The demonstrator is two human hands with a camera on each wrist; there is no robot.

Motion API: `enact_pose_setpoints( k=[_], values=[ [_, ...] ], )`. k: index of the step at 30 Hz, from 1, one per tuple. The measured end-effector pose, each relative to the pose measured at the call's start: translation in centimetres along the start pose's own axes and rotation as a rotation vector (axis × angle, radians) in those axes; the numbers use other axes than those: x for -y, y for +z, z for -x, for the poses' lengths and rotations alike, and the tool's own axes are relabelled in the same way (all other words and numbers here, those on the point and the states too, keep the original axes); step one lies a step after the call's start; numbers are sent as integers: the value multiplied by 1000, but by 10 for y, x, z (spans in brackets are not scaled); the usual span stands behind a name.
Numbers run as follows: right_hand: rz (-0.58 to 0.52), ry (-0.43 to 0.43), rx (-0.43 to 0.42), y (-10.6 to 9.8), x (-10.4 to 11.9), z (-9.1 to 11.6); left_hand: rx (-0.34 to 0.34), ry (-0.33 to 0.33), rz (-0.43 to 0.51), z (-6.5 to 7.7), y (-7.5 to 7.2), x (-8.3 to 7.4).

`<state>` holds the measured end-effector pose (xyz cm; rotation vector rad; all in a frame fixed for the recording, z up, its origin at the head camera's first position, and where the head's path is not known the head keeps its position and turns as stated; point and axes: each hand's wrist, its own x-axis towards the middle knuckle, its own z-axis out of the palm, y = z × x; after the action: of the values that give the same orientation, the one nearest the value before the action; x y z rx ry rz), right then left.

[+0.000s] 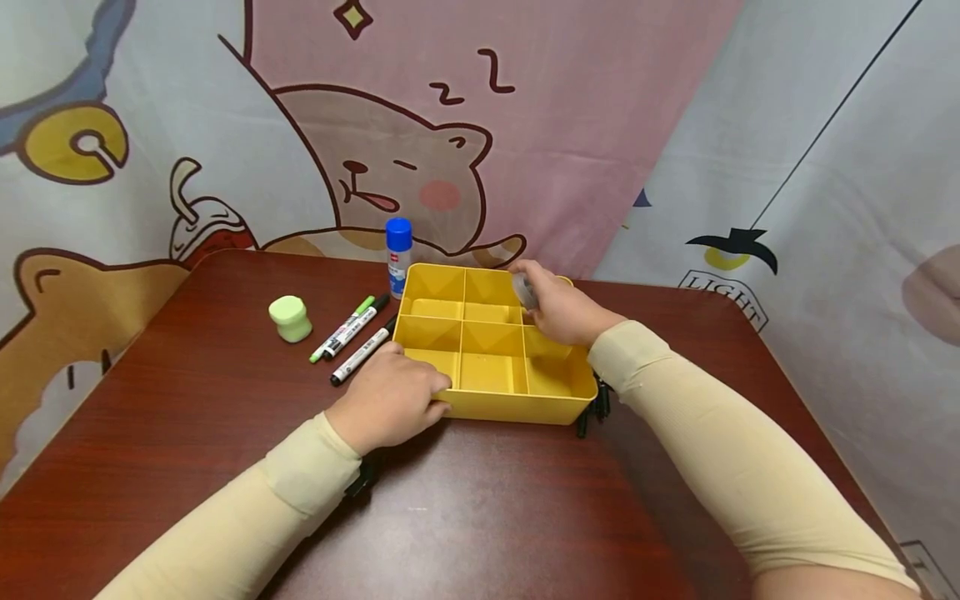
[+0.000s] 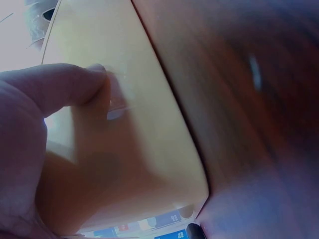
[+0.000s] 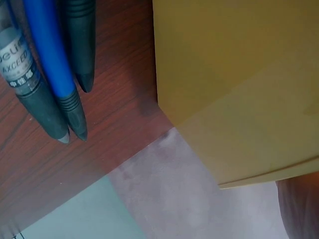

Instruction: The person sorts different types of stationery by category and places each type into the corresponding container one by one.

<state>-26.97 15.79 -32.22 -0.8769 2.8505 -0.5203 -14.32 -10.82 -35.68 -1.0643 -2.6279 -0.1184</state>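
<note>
A yellow box divided into several compartments stands on the table. My left hand grips its front left corner, the thumb on the outer front wall and the fingers over the rim. In the left wrist view, that thumb lies against the box's side. Over the back right compartment, my right hand holds a greyish, translucent round thing. The fingers hide much of this piece, so its kind is unclear. The right wrist view mostly shows the box's outer wall.
Left of the box lie a white marker with black ends, another marker and a green pen. Further left is a pale green waisted block. A blue-capped bottle stands behind. Several pens, one blue, lie on the right.
</note>
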Motion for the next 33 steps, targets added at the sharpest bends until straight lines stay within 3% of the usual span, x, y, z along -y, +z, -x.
enact_pose_setpoints(
  k=[14, 33],
  values=[
    [-9, -27, 16, 1, -1, -2, -7, 4, -14, 1, 1, 0],
    [3, 13, 34, 0, -4, -1, -14, 7, -22, 1, 2, -1]
  ],
)
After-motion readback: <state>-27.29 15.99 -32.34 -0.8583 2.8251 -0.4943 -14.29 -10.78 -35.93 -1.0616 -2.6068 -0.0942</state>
